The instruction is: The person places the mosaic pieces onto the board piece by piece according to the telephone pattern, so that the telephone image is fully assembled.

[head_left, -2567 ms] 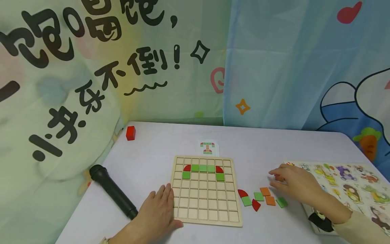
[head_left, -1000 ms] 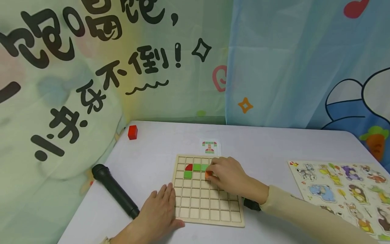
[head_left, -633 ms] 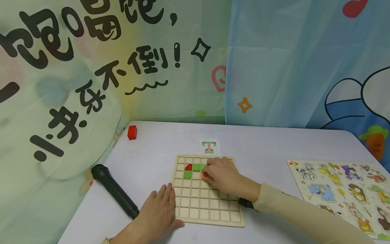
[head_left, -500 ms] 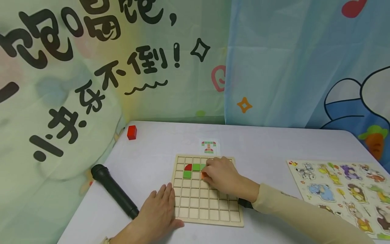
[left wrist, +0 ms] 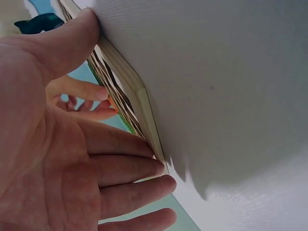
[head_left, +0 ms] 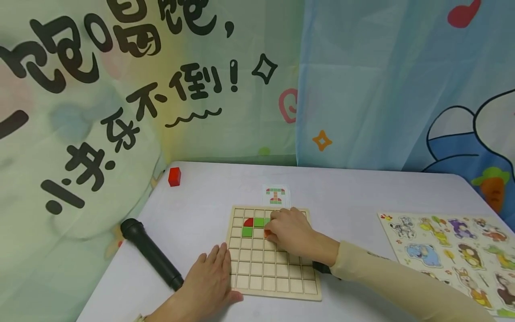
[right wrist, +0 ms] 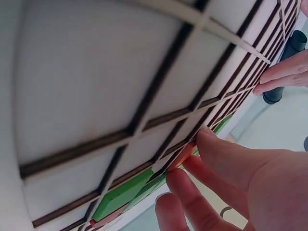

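A wooden grid board (head_left: 257, 268) lies on the table. My left hand (head_left: 207, 277) rests along its left edge, fingers straight, thumb at the near corner. Over the board's upper part, my right hand (head_left: 291, 230) pinches an orange square tile (right wrist: 183, 155) between thumb and fingers, at a cell just below the green row. A red quarter-round tile (head_left: 249, 222), a green tile (head_left: 247, 232) below it and another green tile (head_left: 259, 222) beside it sit in cells. The right hand hides the pieces farther right in the head view.
A small pattern card (head_left: 275, 196) lies beyond the board. A black microphone (head_left: 153, 255) is at the left, and a red block (head_left: 175, 176) stands at the far left corner. An animal picture board (head_left: 446, 250) lies at the right. The right sleeve (head_left: 378, 273) crosses the table.
My right hand has come left from beside the animal board to the grid, bringing the orange tile, then shifted slightly left. Its arm now covers the loose tiles' place. The left hand stays put.
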The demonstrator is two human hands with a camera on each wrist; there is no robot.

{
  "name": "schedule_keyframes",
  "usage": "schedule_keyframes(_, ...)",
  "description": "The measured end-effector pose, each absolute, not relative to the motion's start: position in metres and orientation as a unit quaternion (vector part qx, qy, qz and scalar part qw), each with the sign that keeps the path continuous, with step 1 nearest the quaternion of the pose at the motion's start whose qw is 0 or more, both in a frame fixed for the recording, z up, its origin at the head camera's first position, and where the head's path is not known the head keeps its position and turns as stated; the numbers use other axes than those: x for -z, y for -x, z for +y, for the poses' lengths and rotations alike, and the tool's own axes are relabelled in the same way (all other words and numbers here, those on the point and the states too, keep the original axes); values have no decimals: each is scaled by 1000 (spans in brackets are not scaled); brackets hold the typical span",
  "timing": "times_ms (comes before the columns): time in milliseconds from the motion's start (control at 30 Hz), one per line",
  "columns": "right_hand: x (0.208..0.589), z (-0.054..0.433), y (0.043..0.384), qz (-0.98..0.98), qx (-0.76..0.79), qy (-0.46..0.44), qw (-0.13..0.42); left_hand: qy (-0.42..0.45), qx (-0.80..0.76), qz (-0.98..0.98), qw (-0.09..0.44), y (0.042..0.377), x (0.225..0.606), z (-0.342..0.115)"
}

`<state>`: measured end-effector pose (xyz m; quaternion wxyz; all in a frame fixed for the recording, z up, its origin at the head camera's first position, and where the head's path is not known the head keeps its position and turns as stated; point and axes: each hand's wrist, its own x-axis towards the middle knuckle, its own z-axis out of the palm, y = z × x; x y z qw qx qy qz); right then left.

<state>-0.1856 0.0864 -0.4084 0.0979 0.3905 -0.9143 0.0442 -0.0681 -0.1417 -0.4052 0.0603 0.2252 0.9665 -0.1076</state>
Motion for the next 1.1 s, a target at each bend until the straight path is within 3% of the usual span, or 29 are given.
schedule_keyframes(300, 403, 101, 178, -918, -62, -383, 79, -229, 108, 966, 59, 68, 407, -141)
schedule_keyframes(533, 395, 143, 170, -931, -64, -349, 83, -230, 122, 964, 56, 68, 406, -141)
schedule_keyframes(1100, 400, 263, 143, -981, -66, -179, -36, -229, 128, 963, 59, 69, 406, -141)
